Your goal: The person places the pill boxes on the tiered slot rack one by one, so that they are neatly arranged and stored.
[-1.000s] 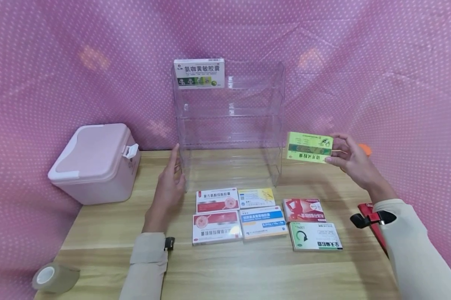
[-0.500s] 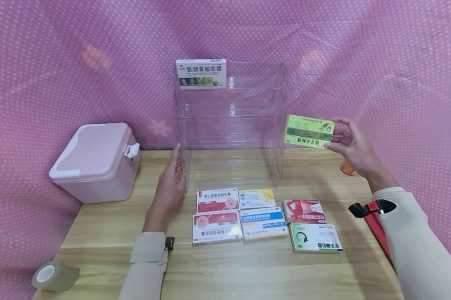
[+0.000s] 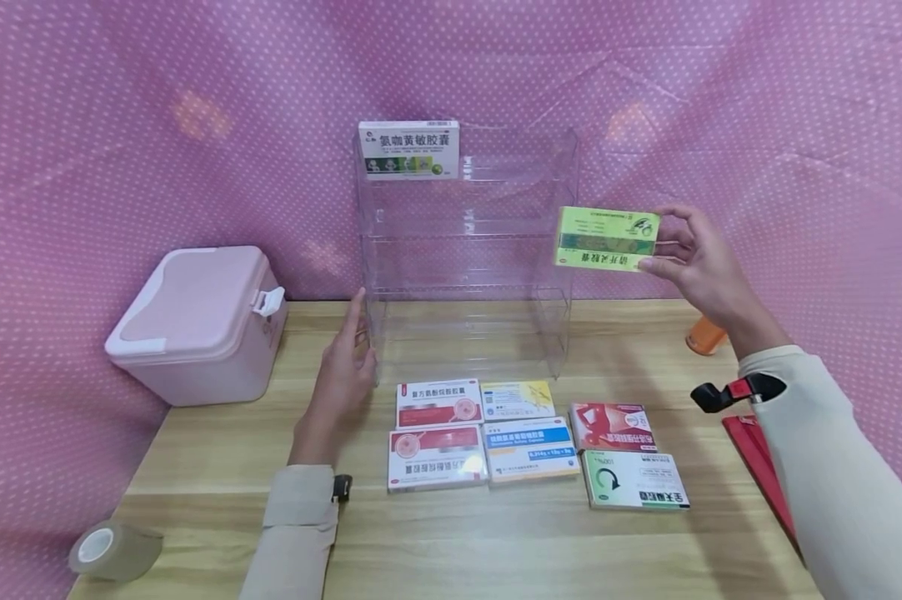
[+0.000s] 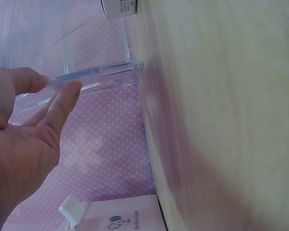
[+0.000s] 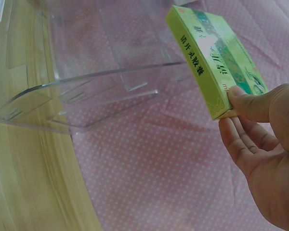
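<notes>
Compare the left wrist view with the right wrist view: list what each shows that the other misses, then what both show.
Left wrist only: the left hand, fingers straight, touching the clear shelf's edge, and a corner of the pink case below.

Right wrist only: the right hand pinching the green box by one end, held in the air beside the shelf and apart from it.

Both: the clear shelf, the wooden table, the pink dotted backdrop, and a white box at the top edge of each frame; whether it is the same box cannot be told.

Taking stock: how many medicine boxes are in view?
8: six boxes lie on the table, one box on the rack's top shelf, one green box in the right hand.
</notes>
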`<state>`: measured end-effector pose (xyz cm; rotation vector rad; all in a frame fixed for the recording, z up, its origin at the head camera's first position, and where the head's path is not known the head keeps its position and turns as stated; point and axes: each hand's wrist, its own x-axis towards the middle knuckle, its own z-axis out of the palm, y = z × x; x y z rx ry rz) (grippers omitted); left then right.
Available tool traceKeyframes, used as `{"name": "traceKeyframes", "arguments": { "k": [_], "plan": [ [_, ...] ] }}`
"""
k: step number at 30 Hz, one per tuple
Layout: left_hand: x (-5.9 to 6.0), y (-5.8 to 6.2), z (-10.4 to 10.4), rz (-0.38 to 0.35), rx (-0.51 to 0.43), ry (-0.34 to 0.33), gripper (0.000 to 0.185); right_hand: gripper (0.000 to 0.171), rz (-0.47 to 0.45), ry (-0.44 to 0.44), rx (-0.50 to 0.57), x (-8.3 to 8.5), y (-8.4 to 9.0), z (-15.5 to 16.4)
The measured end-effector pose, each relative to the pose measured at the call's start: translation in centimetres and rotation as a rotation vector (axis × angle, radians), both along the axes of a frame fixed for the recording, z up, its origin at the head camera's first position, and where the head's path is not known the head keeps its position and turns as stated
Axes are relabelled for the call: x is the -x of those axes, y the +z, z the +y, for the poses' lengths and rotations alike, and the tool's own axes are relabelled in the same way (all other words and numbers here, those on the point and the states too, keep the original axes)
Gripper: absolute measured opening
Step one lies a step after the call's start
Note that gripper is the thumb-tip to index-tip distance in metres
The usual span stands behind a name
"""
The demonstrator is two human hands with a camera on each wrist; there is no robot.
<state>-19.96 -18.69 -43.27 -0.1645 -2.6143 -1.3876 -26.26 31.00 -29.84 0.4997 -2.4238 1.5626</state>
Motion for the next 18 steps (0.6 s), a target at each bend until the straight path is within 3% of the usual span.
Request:
{"name": "traceKeyframes", "arguments": {
  "k": [10,18],
  "plan": [
    [0.0,0.1,0.0,0.007,0.003,-0.002,0.104,0.072,0.047,-0.012,-0.111,1.3,2.6,-2.0],
    [0.0,0.1,-0.1,0.005,-0.005,-0.006,0.106,0.075,0.118,-0.005,-0.097,3.2,5.0,-4.3]
  ]
}}
